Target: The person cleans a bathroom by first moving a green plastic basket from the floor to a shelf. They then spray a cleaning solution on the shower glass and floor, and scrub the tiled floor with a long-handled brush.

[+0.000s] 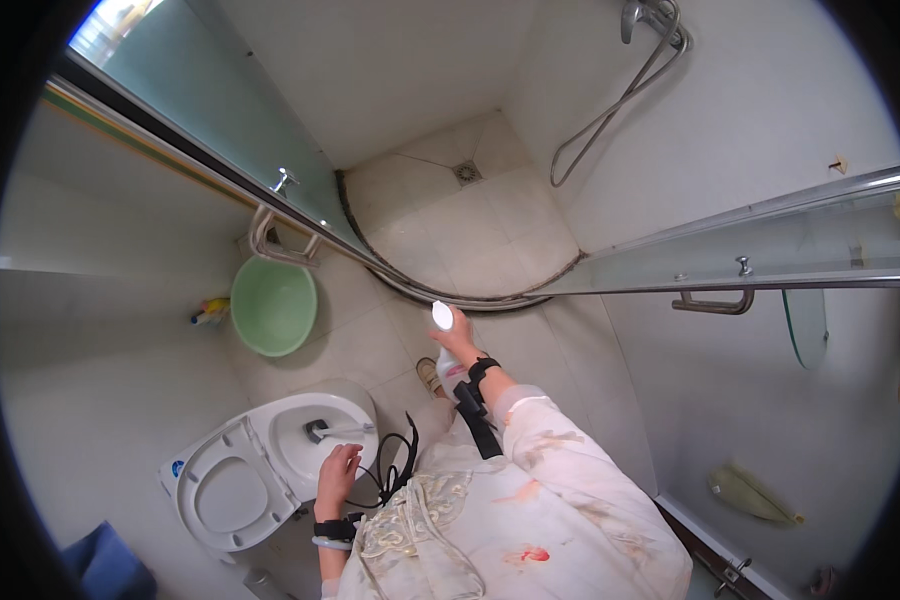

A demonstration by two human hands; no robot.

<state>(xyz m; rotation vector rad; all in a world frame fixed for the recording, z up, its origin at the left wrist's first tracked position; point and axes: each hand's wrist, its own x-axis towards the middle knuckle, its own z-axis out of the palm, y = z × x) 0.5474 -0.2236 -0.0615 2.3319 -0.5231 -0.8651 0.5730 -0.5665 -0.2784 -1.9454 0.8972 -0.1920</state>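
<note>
My right hand (459, 334) is wrapped around the neck of a white spray bottle (450, 366) with pink marking, held low in front of me. Its white top (442, 316) points toward the shower. My left hand (338, 471) hangs empty over the near rim of the toilet bowl (349, 409), fingers loosely bent. In the bowl lies a toilet brush (318, 430) with a dark head and a pale handle resting toward the right rim. The toilet seat (232, 491) and lid are raised.
A green plastic basin (274, 307) stands on the floor by the left wall. Glass shower doors with metal handles (712, 302) flank the curved shower threshold (465, 300). A black cable (397, 476) hangs beside my left hand. A shower hose (607, 112) loops down the far wall.
</note>
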